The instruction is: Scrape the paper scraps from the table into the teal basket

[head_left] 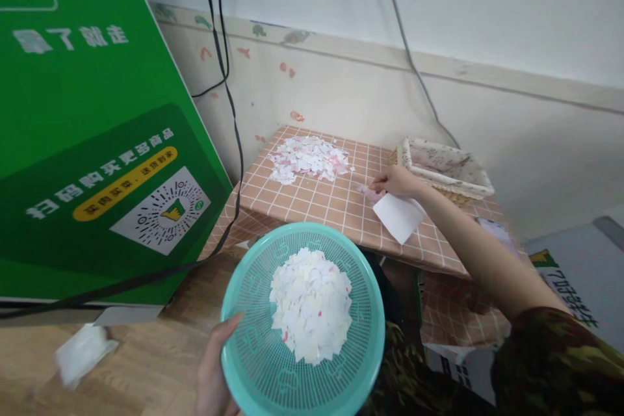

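Observation:
My left hand (218,364) grips the left rim of a turquoise plastic colander (248,299), its thumb over the edge. In the colander lies a heap of torn white paper scraps (312,305) with a few red flecks. Over the table, my right hand (396,181) has its fingers closed on a pinkish piece of paper (371,194), slightly blurred. A white sheet of paper (400,218) lies just below that hand; whether the hand touches it I cannot tell. To the left of my right hand, a loose pile of white and pink paper scraps (309,159) is spread on the table.
A checked brown cloth covers the table (326,205) against the wall. A lined wicker basket (446,169) stands at its back right. On the left rises a green panel (88,97), with a black cord (234,123) hanging before it. A white packet (85,354) lies on the floor.

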A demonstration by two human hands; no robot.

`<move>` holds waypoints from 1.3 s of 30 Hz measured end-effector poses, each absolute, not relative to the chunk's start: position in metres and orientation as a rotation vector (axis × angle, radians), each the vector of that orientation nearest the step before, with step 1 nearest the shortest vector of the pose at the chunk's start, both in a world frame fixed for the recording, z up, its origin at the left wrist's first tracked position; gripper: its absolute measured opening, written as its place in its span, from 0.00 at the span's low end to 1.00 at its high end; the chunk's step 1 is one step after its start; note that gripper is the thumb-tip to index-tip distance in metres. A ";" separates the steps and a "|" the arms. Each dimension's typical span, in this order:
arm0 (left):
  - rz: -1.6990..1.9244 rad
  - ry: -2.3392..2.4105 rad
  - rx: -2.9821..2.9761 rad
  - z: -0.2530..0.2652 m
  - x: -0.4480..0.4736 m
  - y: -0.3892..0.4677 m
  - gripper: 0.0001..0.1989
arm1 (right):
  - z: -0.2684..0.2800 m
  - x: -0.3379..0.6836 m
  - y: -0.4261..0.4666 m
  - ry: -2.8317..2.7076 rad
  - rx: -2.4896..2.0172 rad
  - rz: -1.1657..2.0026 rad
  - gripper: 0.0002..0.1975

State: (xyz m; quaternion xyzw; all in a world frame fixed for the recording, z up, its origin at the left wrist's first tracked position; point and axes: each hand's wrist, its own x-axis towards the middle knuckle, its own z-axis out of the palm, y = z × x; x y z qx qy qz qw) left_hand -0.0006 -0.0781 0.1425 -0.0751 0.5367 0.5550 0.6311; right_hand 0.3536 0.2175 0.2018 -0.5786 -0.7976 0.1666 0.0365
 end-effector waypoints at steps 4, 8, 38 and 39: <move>1.230 1.250 -0.227 0.139 -0.002 -0.080 0.06 | 0.195 0.356 0.220 -2.411 -1.749 0.467 0.09; 1.230 1.258 -0.184 0.140 -0.001 -0.079 0.06 | 0.197 0.353 0.221 -2.369 -1.815 0.368 0.10; 1.356 1.418 -0.259 0.109 -0.049 -0.115 0.04 | 0.184 0.225 0.152 -1.208 -1.527 -0.069 0.27; 1.331 1.417 -0.290 0.107 -0.047 -0.113 0.03 | 0.175 0.225 0.152 -1.274 -1.545 -0.105 0.26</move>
